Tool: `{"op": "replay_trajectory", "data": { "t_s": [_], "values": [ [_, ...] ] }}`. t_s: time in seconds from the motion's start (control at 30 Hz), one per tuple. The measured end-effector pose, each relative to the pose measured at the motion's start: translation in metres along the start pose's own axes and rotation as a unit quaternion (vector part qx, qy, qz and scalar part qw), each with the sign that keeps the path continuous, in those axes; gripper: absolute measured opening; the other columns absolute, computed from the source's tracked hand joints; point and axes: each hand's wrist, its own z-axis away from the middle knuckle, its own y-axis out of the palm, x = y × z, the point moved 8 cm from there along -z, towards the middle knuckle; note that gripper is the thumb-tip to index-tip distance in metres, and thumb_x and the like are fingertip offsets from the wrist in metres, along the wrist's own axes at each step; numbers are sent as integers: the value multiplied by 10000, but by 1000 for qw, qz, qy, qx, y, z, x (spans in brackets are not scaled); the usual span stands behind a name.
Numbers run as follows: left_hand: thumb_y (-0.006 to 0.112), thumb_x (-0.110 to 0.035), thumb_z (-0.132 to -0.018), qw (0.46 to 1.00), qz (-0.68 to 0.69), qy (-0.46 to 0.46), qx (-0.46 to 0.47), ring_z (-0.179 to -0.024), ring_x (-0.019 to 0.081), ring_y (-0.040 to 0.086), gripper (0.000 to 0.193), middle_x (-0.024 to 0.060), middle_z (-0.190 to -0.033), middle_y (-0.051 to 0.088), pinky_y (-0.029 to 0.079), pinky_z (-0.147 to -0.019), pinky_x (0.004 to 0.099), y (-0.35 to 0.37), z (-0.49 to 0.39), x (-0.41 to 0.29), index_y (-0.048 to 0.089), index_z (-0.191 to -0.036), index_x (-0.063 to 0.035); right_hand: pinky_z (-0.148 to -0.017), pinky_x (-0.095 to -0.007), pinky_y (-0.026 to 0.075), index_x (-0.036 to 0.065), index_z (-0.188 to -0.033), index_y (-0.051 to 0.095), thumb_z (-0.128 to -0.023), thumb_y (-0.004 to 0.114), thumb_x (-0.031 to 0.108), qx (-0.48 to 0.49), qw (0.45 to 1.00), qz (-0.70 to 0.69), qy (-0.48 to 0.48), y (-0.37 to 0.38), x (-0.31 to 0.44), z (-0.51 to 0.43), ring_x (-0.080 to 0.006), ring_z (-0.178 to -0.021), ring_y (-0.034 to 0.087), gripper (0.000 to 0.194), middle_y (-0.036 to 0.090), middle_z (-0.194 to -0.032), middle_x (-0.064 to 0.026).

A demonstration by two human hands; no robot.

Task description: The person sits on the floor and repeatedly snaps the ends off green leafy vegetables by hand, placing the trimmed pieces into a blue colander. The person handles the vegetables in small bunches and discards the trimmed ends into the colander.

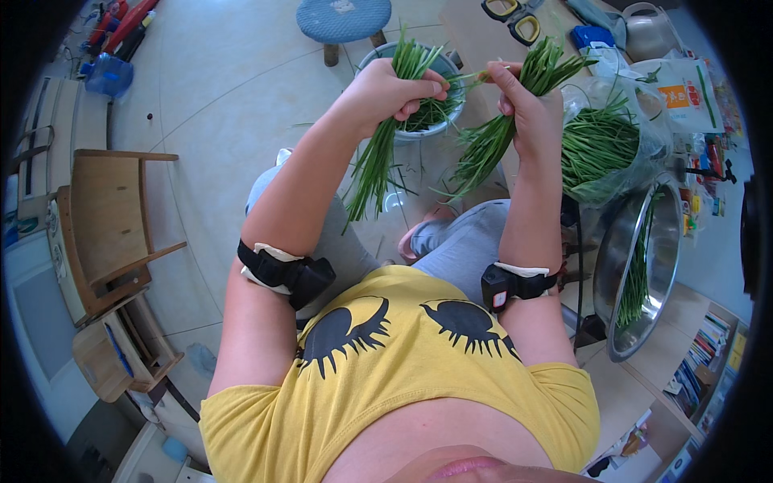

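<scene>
My left hand [386, 90] grips a bunch of long green chives [374, 166], its leaf ends hanging down. A second bunch [486, 151] is held in my right hand [536, 115], whose thumb and forefinger come together on the end of a thin strand. This yellowish-green strand [468, 78] stretches between the two hands. Below them on the floor stands a light-blue bucket [423, 134] with loose green scraps [438, 111] in it. To the right of my right hand, a clear plastic bag [655, 142] holds a large heap of chives [601, 145].
A steel basin [667, 259] at the right contains more chives [634, 284]. Scissors [513, 18] with black and yellow handles lie on the table [468, 27]. Beyond the bucket is a blue-topped stool [343, 21]. A wooden chair [112, 217] stands at the left.
</scene>
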Motion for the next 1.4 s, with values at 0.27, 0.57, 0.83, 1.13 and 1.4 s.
{"op": "replay_trajectory", "data": {
  "t_s": [0.27,0.57,0.83,1.13,1.4],
  "values": [
    [565,-71,-797,988,133,-10,-75,-475,49,420,178,75,-753,610,314,-410,192,5,-13,15,602,-921,51,-455,-170,315,-12,-820,630,-761,691,127,-17,999,-29,5,-3,-6,2,-44,-496,429,163,641,-734,-84],
    [625,-128,-780,979,67,63,-181,-514,73,465,233,71,-758,615,363,-454,216,-10,-20,15,623,-964,15,-452,-177,320,-17,-816,629,-744,709,107,-99,994,-52,1,-11,-9,-3,-55,-486,429,164,641,-727,-85],
    [695,-153,-723,885,-239,325,-234,-638,162,596,183,49,-688,617,467,-638,274,10,2,-34,678,-879,-59,-441,-185,349,3,-789,671,-725,731,135,-136,990,12,-22,-6,-18,-11,-56,-491,475,158,640,-688,-33],
    [646,-136,-738,956,-82,191,-205,-522,81,495,139,32,-669,620,402,-492,230,1,-15,-14,650,-810,-17,-441,-196,364,9,-757,675,-739,715,135,-115,992,38,-41,8,-15,-7,-62,-502,489,134,640,-687,-25],
    [583,-181,-835,990,27,5,-140,-451,43,360,203,30,-749,626,309,-408,207,-16,-30,17,638,-957,-27,-461,-183,336,-11,-793,628,-776,680,117,-123,992,-10,-41,9,-3,-16,-44,-488,421,140,648,-709,-61]
  ]
}}
